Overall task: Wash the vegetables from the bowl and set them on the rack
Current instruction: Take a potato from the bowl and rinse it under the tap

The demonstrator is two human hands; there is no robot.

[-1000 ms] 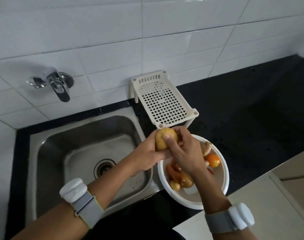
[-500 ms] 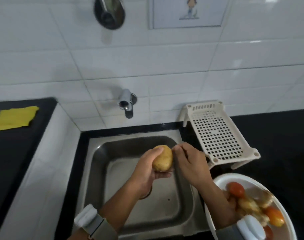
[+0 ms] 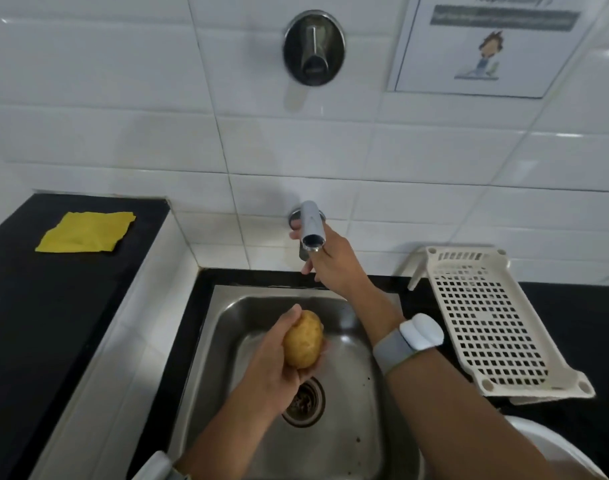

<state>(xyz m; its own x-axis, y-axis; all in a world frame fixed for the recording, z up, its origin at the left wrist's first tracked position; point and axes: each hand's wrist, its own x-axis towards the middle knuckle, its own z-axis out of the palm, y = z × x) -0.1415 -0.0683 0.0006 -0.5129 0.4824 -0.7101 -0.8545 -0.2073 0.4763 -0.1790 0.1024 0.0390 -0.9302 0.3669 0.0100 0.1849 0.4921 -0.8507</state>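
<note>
The potato [image 3: 303, 342] was held in the left hand [image 3: 278, 368], whose fingers were curled round it from below and from the left. It was kept over the sink [image 3: 348, 427], above the drain, with its long axis tilted a little from upright. The tap [image 3: 312, 230] was further back and slightly to the right, well apart. No water was seen. The right hand [image 3: 334, 263] was at the tap; its grip could not be told. The rack [image 3: 490, 327] stood to the right.

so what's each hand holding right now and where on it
The left hand grips the potato around its left side. The right hand is at the tap; its grip cannot be told.
</note>
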